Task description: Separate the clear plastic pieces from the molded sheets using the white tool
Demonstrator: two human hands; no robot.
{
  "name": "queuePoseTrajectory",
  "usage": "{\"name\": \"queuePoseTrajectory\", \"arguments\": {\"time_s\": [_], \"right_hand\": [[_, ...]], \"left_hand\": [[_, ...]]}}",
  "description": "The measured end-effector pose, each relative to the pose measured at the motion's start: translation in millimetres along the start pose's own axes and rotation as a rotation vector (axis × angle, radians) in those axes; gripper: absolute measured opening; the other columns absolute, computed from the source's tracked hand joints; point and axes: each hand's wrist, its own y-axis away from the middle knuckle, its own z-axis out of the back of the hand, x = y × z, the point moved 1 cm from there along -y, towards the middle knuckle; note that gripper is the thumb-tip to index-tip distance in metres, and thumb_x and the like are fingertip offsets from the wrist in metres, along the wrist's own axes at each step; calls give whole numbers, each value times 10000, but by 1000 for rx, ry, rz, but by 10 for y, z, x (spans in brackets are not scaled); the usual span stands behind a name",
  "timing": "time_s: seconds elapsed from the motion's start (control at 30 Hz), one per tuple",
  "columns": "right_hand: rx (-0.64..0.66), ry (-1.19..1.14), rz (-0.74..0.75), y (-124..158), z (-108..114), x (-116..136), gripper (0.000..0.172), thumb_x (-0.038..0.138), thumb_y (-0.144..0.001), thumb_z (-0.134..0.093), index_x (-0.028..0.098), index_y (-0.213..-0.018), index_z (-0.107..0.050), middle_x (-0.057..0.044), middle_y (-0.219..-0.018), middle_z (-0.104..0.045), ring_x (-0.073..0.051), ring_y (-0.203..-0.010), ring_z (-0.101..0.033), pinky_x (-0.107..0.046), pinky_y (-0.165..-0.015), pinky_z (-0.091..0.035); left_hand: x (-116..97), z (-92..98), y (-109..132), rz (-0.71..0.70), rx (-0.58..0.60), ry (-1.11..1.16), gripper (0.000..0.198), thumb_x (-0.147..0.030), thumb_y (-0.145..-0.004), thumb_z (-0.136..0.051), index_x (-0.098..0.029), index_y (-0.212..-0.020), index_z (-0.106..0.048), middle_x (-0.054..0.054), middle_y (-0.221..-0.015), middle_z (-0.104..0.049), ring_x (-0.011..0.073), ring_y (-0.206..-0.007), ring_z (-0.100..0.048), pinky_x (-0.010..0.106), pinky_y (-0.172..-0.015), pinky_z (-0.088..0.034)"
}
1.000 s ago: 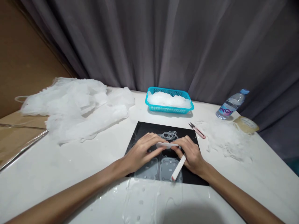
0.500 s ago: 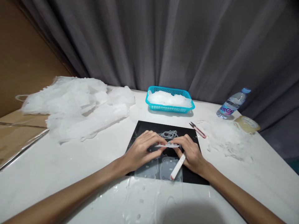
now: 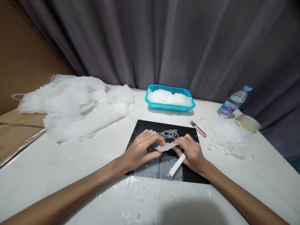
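Observation:
A small whitish translucent piece (image 3: 167, 147) is held over the black mat (image 3: 192, 175) between my two hands. The thumb and fingers of my left hand (image 3: 145, 147) pinch its left side. At its right end are the fingertips of my right hand (image 3: 190, 152), which also holds a white stick (image 3: 177, 165) with a reddish tip that slants down to the left. Beneath the hands, clear molded sheets (image 3: 147, 168) lie on the mat and extend over its front edge. Behind the fingers rests a loose bundle of clear strands (image 3: 170, 134).
A blue basket (image 3: 170, 107) holds white material at the back. White bags (image 3: 77, 100) are piled left beside cardboard (image 3: 21, 128). To the right lie small scissors (image 3: 198, 128), white scraps (image 3: 228, 139), a tape roll (image 3: 248, 122) and a water bottle (image 3: 234, 103).
The small piece has tilted, so its flat face now shows. The white stick's reddish tip has shifted slightly left and up. Both hands stay near the same spot.

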Motion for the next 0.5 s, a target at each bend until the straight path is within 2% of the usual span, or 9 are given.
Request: {"name": "queuePoseTrajectory", "arguments": {"time_s": [0.3, 0.5], "right_hand": [[-5, -2, 38, 26, -29, -4, 78, 148, -979, -662, 182, -990, -593, -37, -804, -709, -178, -714, -519, -318, -631, -421], [-5, -58, 31, 18, -16, -4, 130, 107, -983, -632, 174, -1091, -601, -56, -901, -739, -188, -766, -563, -324, -677, -456]], "left_hand": [[-24, -6, -39, 7, -17, -53, 107, -155, -973, -668, -195, -1052, -608, 0, -951, -677, 165, -874, -597, 314, -817, -402], [-14, -17, -38, 37, -6, -64, 92, -133, -969, -636, -192, -1037, -614, 4, -965, -675, 166, -886, -604, 322, -831, -409]]}}
